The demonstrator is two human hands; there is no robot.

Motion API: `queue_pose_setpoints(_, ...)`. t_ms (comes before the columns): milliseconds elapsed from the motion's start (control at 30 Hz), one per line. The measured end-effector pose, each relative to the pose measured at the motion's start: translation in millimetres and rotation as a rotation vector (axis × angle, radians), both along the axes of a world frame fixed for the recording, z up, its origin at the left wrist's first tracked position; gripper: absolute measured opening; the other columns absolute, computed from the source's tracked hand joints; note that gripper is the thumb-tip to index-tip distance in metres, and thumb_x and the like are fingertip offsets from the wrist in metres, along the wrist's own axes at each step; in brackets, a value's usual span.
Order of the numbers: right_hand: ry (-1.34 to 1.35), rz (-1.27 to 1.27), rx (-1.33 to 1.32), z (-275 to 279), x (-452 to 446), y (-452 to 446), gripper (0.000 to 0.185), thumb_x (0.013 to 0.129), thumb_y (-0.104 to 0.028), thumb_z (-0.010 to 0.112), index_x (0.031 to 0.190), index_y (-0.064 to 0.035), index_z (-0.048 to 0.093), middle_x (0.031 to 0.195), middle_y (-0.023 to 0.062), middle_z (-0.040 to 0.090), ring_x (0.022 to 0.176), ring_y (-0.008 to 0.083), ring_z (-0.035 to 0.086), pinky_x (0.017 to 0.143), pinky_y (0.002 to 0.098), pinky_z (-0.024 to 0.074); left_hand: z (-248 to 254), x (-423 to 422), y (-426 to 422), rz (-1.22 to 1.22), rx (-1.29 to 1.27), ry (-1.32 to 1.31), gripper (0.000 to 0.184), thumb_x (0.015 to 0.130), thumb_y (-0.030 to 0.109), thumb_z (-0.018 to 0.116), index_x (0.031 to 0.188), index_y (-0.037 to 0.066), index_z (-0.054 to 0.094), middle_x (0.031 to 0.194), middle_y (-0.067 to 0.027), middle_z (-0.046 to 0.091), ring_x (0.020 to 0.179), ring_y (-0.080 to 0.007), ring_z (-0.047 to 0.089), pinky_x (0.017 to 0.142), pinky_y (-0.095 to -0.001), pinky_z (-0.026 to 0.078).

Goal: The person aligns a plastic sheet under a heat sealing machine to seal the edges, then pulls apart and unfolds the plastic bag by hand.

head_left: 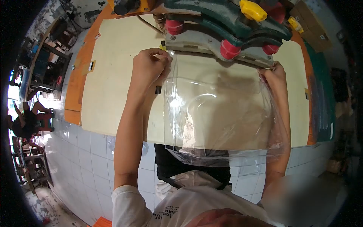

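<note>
Clear plastic sheeting (pixel 223 125) spreads over the middle of the cream surface (pixel 109 94), its lower part overhanging the near edge. The left hand (pixel 150 66) pinches its far left corner and the right hand (pixel 275 75) its far right corner, both just beside the metal bar (pixel 202 44) of a dark green machine (pixel 211 26) towards the surface's far edge.

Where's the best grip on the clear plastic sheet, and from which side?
Probably the far corners of the clear plastic sheet, pinched from the outer left and right, about where the left hand and right hand are. The far edge sits close to the metal bar, so its middle looks awkward, and the limp near end overhangs the table.
</note>
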State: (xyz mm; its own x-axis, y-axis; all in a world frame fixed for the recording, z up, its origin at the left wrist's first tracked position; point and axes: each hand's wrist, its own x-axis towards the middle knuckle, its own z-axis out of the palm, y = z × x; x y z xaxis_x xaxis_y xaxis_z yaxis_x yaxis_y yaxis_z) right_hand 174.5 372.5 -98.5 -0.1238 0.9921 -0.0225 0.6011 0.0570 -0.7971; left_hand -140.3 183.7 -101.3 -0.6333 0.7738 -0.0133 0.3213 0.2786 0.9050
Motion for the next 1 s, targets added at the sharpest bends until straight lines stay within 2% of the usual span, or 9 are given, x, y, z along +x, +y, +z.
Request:
queue_pose_setpoints(167,0.003,-0.019,0.025,-2,0,0,0.029,0.072,-0.005,0.073,0.09,-0.0007,0.051,0.071,0.0067,0.06,0.059,0.0135,0.056,0.054,0.0268,0.0439,-6,0,5,-0.009,-0.007,-0.02,0.021,0.079,0.005,0.064,0.096,-0.004,0.072,0.068,-0.0118,0.068,0.059,-0.0119,0.063,0.059,-0.0271,0.051)
queue_pose_setpoints(367,0.029,-0.001,0.028,-21,7,17,0.032,0.071,-0.008,0.074,0.095,0.0017,0.056,0.074,0.011,0.065,0.062,0.0167,0.061,0.056,0.0299,0.0474,8,2,7,-0.042,-0.08,0.213,0.026,0.075,0.004,0.062,0.097,-0.005,0.072,0.066,-0.0107,0.068,0.057,-0.0109,0.062,0.059,-0.0256,0.051)
queue_pose_setpoints(400,0.049,0.013,0.071,-27,12,22,0.033,0.07,-0.01,0.075,0.095,0.0016,0.057,0.075,0.0122,0.065,0.064,0.0177,0.063,0.058,0.0306,0.0486,13,3,7,-0.044,-0.132,0.197,0.023,0.077,0.005,0.065,0.098,-0.003,0.073,0.072,-0.0111,0.07,0.06,-0.0121,0.063,0.059,-0.0265,0.051)
queue_pose_setpoints(433,-0.047,0.0,0.097,-29,13,26,0.037,0.067,-0.015,0.077,0.094,0.0014,0.058,0.078,0.0142,0.068,0.069,0.0201,0.065,0.064,0.032,0.0505,14,3,8,-0.048,-0.183,0.179,0.021,0.08,0.005,0.069,0.099,-0.001,0.074,0.078,-0.0116,0.072,0.063,-0.0134,0.064,0.06,-0.0273,0.051)
queue_pose_setpoints(533,-0.084,-0.014,0.073,-25,11,24,0.04,0.064,-0.019,0.078,0.093,0.0012,0.06,0.079,0.0145,0.068,0.071,0.0214,0.066,0.067,0.0323,0.051,4,-4,12,-0.08,-0.147,0.095,0.022,0.078,0.006,0.07,0.099,0.001,0.075,0.078,-0.0132,0.072,0.065,-0.0129,0.065,0.063,-0.0271,0.052)
queue_pose_setpoints(567,-0.07,-0.027,0.061,-21,9,20,0.039,0.064,-0.018,0.078,0.093,0.0013,0.061,0.079,0.0153,0.069,0.071,0.0215,0.067,0.066,0.0323,0.0511,9,0,10,-0.065,-0.193,0.179,0.021,0.081,0.005,0.068,0.101,0.001,0.074,0.08,-0.014,0.072,0.068,-0.0127,0.066,0.065,-0.0269,0.052)
queue_pose_setpoints(733,-0.06,-0.028,0.009,-22,11,22,0.04,0.063,-0.018,0.078,0.094,0.0001,0.061,0.078,0.0155,0.069,0.071,0.0221,0.067,0.066,0.0322,0.0513,5,-3,12,-0.073,-0.207,0.133,0.021,0.085,0.006,0.066,0.104,0.0,0.073,0.085,-0.013,0.073,0.074,-0.0145,0.068,0.069,-0.0269,0.052)
queue_pose_setpoints(800,-0.057,-0.02,0.005,-22,11,23,0.04,0.062,-0.018,0.078,0.094,-0.0003,0.061,0.078,0.0156,0.069,0.071,0.0225,0.068,0.066,0.0323,0.0513,2,-3,11,-0.084,-0.131,0.149,0.02,0.084,0.001,0.062,0.099,-0.008,0.07,0.063,-0.0094,0.065,0.049,-0.0107,0.057,0.049,-0.0259,0.045)
queue_pose_setpoints(1000,-0.119,-0.025,0.066,-29,12,29,0.043,0.06,-0.021,0.078,0.094,-0.0002,0.061,0.078,0.016,0.069,0.072,0.0252,0.068,0.067,0.0342,0.0515,0,-4,12,-0.093,-0.105,0.124,0.021,0.084,0.001,0.062,0.101,-0.008,0.07,0.063,-0.0094,0.065,0.049,-0.0104,0.055,0.048,-0.0263,0.045)
